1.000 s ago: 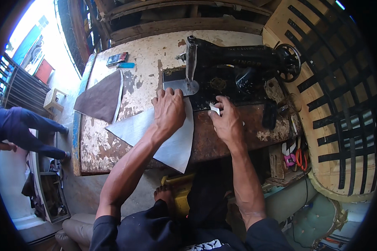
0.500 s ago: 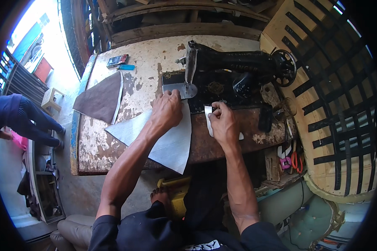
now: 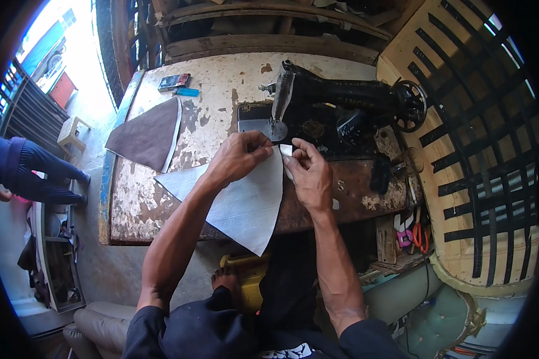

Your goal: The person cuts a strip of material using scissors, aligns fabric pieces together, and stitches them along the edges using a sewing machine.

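Observation:
A black sewing machine (image 3: 341,99) stands on the worn table, its needle end just beyond my hands. My left hand (image 3: 241,157) is closed in a pinch on the upper corner of a pale, triangular fabric piece (image 3: 245,206), which hangs over the table's front edge. Between the fingers of my right hand (image 3: 309,178) is a small white strip (image 3: 287,150), brought up against that same corner. Whether strip and fabric overlap is partly hidden by the fingertips. To the left lies a second piece, brown fabric (image 3: 145,133) with a pale edge.
A small box (image 3: 174,82) and a blue lighter (image 3: 186,92) lie at the table's far left. A webbed wooden frame (image 3: 437,227) leans at the right, beside orange-handled scissors (image 3: 421,238). Another person (image 3: 33,167) stands at the left near a stool (image 3: 72,133).
My right hand has moved left with the white strip, up to the fabric's corner beside my left hand. The left fingers have gone from lying over the fabric to pinching its edge.

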A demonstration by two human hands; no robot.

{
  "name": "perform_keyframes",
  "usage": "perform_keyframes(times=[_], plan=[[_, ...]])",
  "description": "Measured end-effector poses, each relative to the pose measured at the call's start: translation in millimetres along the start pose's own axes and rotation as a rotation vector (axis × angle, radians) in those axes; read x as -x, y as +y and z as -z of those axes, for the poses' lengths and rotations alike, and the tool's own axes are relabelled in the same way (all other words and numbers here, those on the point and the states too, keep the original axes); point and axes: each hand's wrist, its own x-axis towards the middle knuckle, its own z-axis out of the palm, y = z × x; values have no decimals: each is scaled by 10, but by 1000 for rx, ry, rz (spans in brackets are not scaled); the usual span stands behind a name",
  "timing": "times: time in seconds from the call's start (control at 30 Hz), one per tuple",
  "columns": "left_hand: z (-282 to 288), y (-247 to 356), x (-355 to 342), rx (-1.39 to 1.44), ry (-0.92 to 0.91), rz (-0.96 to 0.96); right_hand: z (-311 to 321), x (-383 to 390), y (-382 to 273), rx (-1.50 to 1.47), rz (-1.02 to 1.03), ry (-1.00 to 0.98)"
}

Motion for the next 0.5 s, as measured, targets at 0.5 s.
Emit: perform_keyframes(times=[0.5], plan=[[54, 31, 52, 119, -21, 7, -68, 35, -132, -344, -65, -103]])
